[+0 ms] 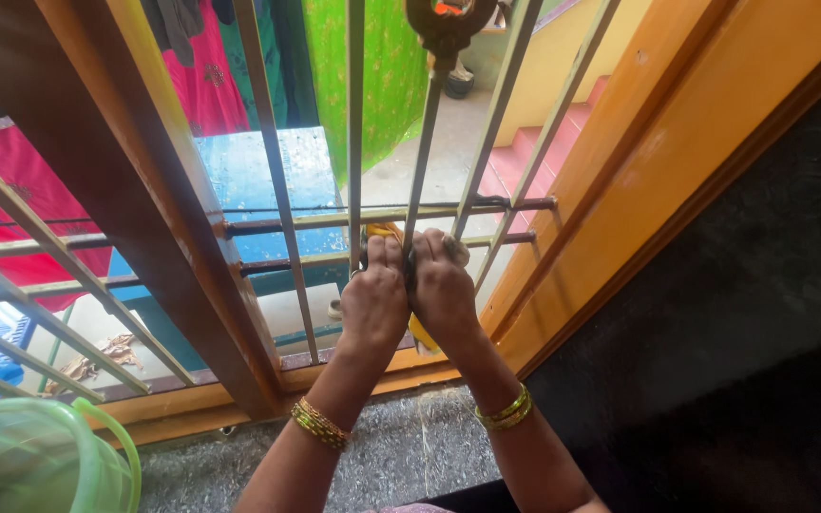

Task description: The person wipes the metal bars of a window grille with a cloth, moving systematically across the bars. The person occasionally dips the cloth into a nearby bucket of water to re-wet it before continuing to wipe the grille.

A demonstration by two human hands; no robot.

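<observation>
Here, left hand [373, 302] and right hand [442, 288] pressing together, both clamping a yellow cloth [384, 231] around a grey upright window bar [422, 180], green bucket [45, 456] sitting nearby at lower left.

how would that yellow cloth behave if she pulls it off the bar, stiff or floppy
Probably floppy: the yellow cloth bunches around the bar under both hands, left hand and right hand, and a tail of it hangs limp below the right hand. It looks thin, so likely light. Pressed in their grip, it should slide along the smooth metal rather than snag.
</observation>
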